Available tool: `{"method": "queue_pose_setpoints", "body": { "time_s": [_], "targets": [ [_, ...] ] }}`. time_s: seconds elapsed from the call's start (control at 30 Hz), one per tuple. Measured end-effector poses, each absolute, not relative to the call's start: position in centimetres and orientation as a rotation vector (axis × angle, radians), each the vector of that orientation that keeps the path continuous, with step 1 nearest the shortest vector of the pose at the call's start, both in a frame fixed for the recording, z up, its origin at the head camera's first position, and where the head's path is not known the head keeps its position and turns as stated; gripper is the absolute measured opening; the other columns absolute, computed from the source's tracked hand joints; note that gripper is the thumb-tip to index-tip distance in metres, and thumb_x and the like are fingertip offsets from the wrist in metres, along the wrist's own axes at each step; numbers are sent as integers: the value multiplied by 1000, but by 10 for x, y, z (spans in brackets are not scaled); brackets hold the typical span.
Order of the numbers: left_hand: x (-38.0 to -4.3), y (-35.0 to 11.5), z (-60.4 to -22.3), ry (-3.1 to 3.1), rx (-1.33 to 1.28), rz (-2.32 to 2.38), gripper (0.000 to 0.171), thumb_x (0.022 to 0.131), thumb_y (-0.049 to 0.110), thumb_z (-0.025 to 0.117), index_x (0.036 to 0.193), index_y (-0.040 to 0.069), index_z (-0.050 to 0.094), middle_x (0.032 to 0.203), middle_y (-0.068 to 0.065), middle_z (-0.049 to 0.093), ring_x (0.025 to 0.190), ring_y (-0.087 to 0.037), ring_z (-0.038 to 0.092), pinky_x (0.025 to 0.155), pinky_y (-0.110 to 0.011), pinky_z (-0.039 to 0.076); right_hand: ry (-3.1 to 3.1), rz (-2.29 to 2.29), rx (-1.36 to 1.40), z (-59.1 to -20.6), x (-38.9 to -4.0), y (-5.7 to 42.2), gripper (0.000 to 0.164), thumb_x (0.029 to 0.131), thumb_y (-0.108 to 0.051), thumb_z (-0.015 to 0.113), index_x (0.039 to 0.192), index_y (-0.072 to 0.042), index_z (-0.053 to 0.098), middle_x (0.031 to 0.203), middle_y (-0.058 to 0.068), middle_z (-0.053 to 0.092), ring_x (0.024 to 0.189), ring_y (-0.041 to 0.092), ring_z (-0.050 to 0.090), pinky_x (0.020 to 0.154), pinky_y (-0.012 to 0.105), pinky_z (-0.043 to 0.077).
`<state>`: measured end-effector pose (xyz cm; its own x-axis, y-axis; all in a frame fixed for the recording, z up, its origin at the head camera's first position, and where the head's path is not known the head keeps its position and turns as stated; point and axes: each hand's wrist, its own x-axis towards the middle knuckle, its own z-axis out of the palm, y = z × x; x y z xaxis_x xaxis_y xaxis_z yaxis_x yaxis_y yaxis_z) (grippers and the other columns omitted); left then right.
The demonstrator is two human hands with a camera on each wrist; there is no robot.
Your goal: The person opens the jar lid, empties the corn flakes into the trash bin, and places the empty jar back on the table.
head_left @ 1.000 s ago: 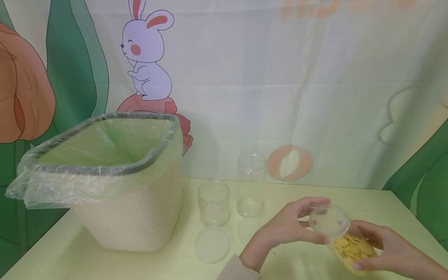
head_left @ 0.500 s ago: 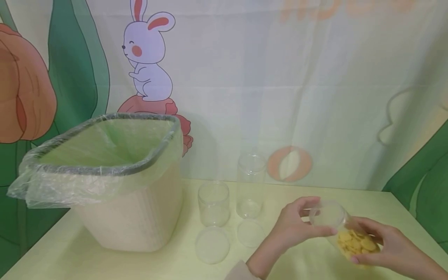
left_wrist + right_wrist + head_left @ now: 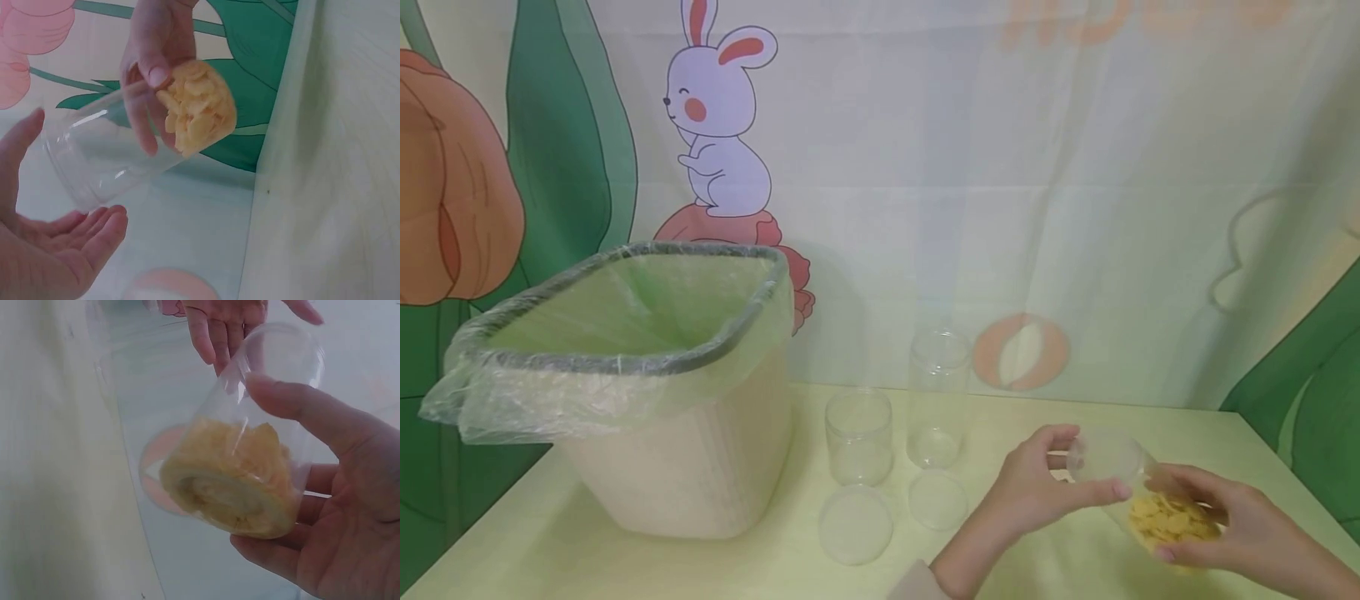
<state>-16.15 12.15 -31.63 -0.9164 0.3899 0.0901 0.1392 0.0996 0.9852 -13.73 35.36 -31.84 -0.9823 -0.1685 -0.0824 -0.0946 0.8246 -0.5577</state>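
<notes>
My right hand [image 3: 1240,517] grips a clear plastic jar [image 3: 119,147] low on its side, thumb on one side and fingers on the other. Yellow flakes [image 3: 197,109] lie heaped in its bottom end. The jar is tilted above the table, its top end toward my left hand [image 3: 1037,479]. That hand is spread around the rim, thumb and fingers nearly straight and apart on opposite sides; whether they touch the jar I cannot tell. In the right wrist view, the flakes [image 3: 231,469] press against the jar's base. Whether a lid sits on the rim is unclear.
A short clear jar [image 3: 859,437] and a taller one [image 3: 937,400] stand on the table [image 3: 775,575], with two round translucent lids before them, the left lid [image 3: 855,525] larger than the right lid [image 3: 937,498]. A lined bin [image 3: 677,467] stands at left. A printed cloth [image 3: 865,150] hangs behind.
The jar in my right hand has shifted slightly right, and its top end has turned further left. My left hand has moved along with it, its thumb now reaching farther right.
</notes>
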Motion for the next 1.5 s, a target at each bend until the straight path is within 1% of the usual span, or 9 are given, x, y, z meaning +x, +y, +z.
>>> {"method": "queue_pose_setpoints", "body": {
  "time_s": [0.2, 0.3, 0.4, 0.53, 0.6, 0.77, 1.0, 1.23, 1.5],
  "targets": [
    [-167, 109, -309, 1998, 929, 1800, 68, 72, 9, 76, 132, 18, 45, 126, 17, 46, 112, 0, 46, 84, -18, 44, 2704, -1011, -392, -320, -137, 366, 66, 81, -19, 69, 129, 14, 37, 121, 24, 51, 92, 6, 52, 71, 45, 49],
    [-169, 105, -307, 1902, 1071, 1749, 71, 73, 1, 73, 135, 16, 42, 129, 15, 45, 117, 0, 42, 87, -18, 42, 2636, -1050, -519, -322, -137, 371, 60, 83, -14, 66, 129, 13, 37, 120, 7, 55, 90, -3, 51, 70, 36, 49],
    [-171, 102, -305, 1853, 1146, 1709, 72, 73, -3, 71, 135, 14, 41, 130, 13, 46, 118, 0, 41, 88, -18, 41, 2581, -1073, -563, -322, -137, 372, 59, 84, -12, 65, 129, 13, 36, 117, -4, 56, 90, -1, 51, 69, 32, 47],
    [-172, 99, -304, 1831, 1178, 1684, 71, 73, -5, 70, 135, 12, 42, 130, 13, 46, 118, 1, 41, 88, -18, 40, 2544, -1082, -483, -320, -136, 370, 62, 84, -16, 65, 130, 13, 34, 122, 15, 53, 87, -2, 51, 72, 45, 48],
    [-173, 99, -305, 1836, 1174, 1686, 70, 73, -5, 70, 135, 13, 43, 130, 13, 47, 117, 1, 42, 88, -18, 41, 2544, -1084, -476, -320, -136, 370, 63, 84, -16, 65, 130, 13, 35, 123, 17, 52, 87, -2, 50, 71, 48, 47],
    [-173, 101, -308, 1899, 1093, 1734, 67, 73, 0, 73, 132, 14, 46, 126, 13, 50, 111, 2, 47, 86, -17, 43, 2646, -1057, -590, -323, -135, 371, 57, 82, -10, 67, 127, 11, 40, 117, -8, 55, 88, -1, 50, 68, 31, 47],
    [-167, 114, -315, 2153, 679, 1837, 52, 72, 25, 77, 120, 18, 58, 108, 14, 60, 95, -1, 56, 75, -19, 47, 2837, -878, -278, -318, -137, 361, 76, 73, -26, 76, 127, 13, 39, 121, 29, 50, 97, 30, 53, 76, 51, 49],
    [-163, 121, -316, 2236, 484, 1838, 52, 69, 37, 78, 114, 14, 61, 97, 9, 63, 86, -3, 59, 67, -20, 47, 2898, -832, -267, -319, -136, 359, 76, 73, -28, 76, 126, 12, 41, 118, 28, 53, 97, 32, 54, 75, 49, 49],
    [-169, 109, -314, 2029, 840, 1802, 66, 73, 14, 77, 131, 20, 46, 127, 15, 48, 108, 0, 50, 78, -18, 46, 2827, -851, -314, -316, -134, 365, 68, 77, -25, 73, 127, 10, 42, 121, 27, 51, 92, 13, 52, 70, 34, 49]
  ]
}}
